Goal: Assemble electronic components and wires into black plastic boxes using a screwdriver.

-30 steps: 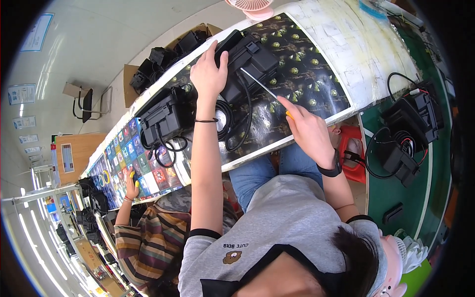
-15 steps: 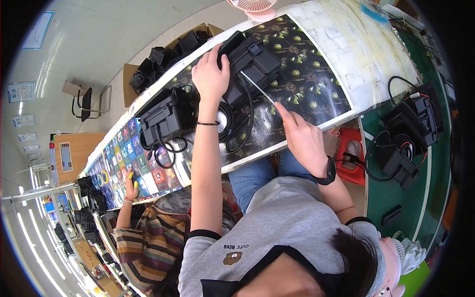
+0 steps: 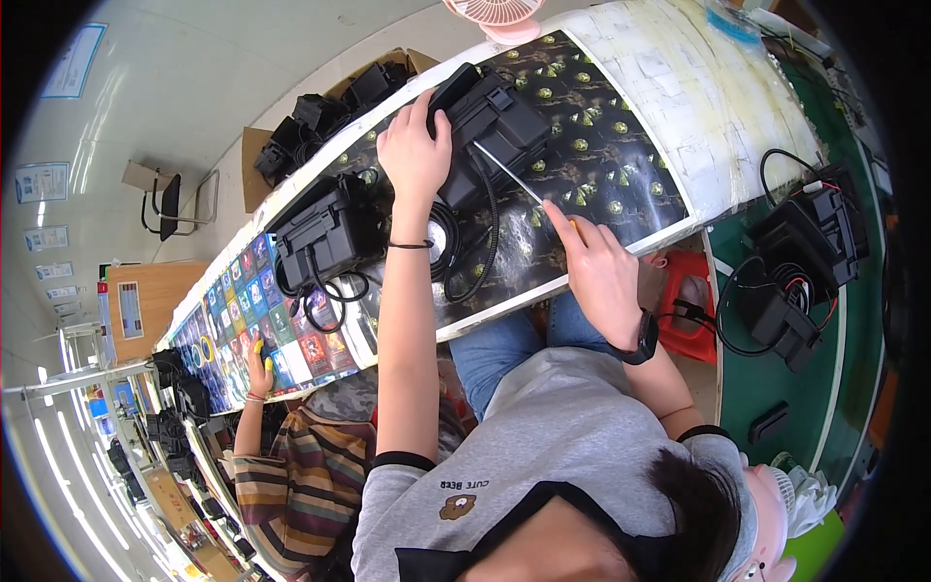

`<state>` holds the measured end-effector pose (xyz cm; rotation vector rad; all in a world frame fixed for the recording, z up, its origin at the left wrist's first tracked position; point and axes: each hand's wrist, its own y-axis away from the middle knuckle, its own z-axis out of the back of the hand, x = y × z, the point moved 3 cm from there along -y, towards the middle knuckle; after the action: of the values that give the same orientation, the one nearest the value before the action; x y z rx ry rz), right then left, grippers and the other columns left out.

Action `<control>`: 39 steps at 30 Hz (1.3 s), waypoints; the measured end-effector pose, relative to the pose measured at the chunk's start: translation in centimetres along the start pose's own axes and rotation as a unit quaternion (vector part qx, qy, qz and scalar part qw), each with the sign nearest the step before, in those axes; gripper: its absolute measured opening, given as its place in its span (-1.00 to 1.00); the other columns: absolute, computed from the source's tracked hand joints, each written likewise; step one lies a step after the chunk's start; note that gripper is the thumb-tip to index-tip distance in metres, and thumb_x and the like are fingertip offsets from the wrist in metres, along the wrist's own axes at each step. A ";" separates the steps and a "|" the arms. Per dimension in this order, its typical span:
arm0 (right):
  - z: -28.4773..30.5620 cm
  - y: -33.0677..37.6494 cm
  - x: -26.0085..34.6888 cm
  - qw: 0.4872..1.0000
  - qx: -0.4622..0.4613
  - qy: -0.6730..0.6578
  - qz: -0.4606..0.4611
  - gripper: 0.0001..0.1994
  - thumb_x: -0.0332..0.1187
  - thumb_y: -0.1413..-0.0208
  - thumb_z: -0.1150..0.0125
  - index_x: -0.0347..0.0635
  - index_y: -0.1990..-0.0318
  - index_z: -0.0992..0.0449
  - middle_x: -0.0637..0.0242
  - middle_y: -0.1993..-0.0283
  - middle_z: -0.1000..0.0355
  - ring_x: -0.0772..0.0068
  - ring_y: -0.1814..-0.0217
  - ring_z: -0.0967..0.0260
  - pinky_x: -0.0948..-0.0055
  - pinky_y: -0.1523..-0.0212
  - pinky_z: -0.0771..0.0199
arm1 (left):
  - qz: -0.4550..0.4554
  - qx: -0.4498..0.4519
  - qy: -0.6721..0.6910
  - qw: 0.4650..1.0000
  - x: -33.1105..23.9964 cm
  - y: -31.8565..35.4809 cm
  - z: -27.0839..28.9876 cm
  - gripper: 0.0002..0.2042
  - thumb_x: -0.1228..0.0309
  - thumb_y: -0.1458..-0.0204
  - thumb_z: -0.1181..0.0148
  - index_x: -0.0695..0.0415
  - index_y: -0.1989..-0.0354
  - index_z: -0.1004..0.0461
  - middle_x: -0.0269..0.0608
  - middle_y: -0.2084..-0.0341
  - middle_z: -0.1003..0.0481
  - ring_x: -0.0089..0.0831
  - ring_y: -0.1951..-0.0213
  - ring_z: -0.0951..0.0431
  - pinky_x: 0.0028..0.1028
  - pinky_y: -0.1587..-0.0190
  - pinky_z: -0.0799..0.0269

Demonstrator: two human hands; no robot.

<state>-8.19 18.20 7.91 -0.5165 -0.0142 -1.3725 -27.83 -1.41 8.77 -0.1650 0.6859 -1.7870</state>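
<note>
A black plastic box (image 3: 512, 114) lies on the dark patterned mat, its raised long part toward the far left. My left hand (image 3: 414, 155) grips that left side, the thumb apart from the fingers; part of the grip is hidden behind the hand. My right hand (image 3: 599, 272) is closed round a screwdriver (image 3: 509, 175), whose thin metal shaft reaches the box's near side. Its tip meets the box close to where a black cable (image 3: 492, 225) leaves it. The handle is mostly covered, with a bit of orange showing.
Another black box (image 3: 325, 233) with coiled cable stands left of my forearm. Beyond the table, a carton (image 3: 257, 155) holds more black units. Black devices with cables (image 3: 815, 242) lie on the green surface at right. A pink fan (image 3: 509, 24) stands at the far edge. Someone works at left.
My right hand has shifted slightly right and turned a little on the screwdriver, showing more of the handle. My left hand stays on the box. The co-worker's hand at left has moved slightly.
</note>
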 end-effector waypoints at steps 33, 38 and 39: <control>2.2 -1.2 1.1 0.976 0.149 -0.155 0.026 -0.48 -0.44 -0.26 -0.05 -0.26 -0.38 -0.19 -0.04 0.36 -0.47 -0.03 0.42 -0.53 0.13 0.40 -0.57 | 0.015 -0.084 -0.066 0.994 -1.0 1.1 0.3 -0.71 0.42 -0.10 -0.12 0.04 0.00 -0.56 -0.29 0.27 -0.60 -0.28 0.23 -0.58 -0.25 0.09 -0.39; 2.2 -1.1 2.0 0.986 0.159 -0.046 0.024 -0.33 -0.53 -0.07 -0.14 -0.31 -0.39 -0.16 0.04 0.37 -0.46 0.14 0.47 -0.57 0.33 0.45 -0.61 | 0.011 -0.109 -0.088 0.990 -1.1 1.5 0.5 -0.70 0.42 -0.09 -0.14 0.06 -0.02 -0.56 -0.30 0.24 -0.60 -0.30 0.23 -0.58 -0.26 0.10 -0.38; 2.3 -1.1 2.2 0.986 0.159 -0.046 0.023 -0.33 -0.53 -0.07 -0.14 -0.31 -0.39 -0.16 0.04 0.37 -0.46 0.14 0.47 -0.57 0.33 0.45 -0.61 | 0.010 -0.108 -0.087 0.990 -1.2 1.6 0.5 -0.70 0.42 -0.09 -0.14 0.06 -0.02 -0.56 -0.30 0.24 -0.60 -0.30 0.23 -0.58 -0.26 0.10 -0.38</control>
<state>-8.06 16.85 10.96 -0.3093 -0.2898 -1.2699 -25.87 -0.76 8.56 -0.4534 0.7520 -1.6534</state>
